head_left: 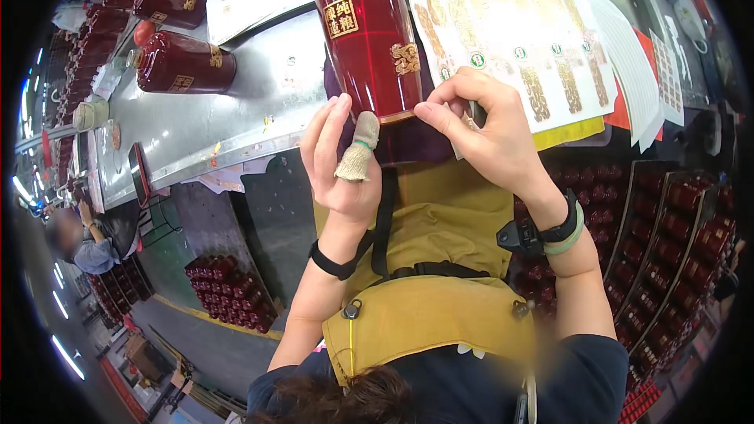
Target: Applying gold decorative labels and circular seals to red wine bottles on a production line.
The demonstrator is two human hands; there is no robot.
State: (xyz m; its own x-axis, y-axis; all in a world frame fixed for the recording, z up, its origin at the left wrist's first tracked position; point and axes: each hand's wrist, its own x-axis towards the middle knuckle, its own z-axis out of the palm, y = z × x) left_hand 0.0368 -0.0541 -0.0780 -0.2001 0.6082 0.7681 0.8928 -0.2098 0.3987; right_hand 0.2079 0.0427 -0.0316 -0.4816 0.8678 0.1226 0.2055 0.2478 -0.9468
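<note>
A dark red glass bottle (364, 47) with gold decorations lies on its side on a dark cloth (334, 82), its base toward me. My left hand (343, 155) grips the base end, fingers along the left side and the thumb on top. A knitted finger cover (360, 148) with a green band sits on that thumb. At the base's right corner my right hand (488, 122) is closed in a pinch, thumb and index finger together. What those fingertips hold is too small to make out. A small dark object (476, 114) shows behind the right thumb.
Right of the bottle lies a sheet of gold and green stickers (542, 55), with more papers (624, 55) beyond. Another red bottle (186, 62) lies left on the metal table (267, 55). Stacked bottles (232, 290) stand on the floor. A person (86, 239) is at far left.
</note>
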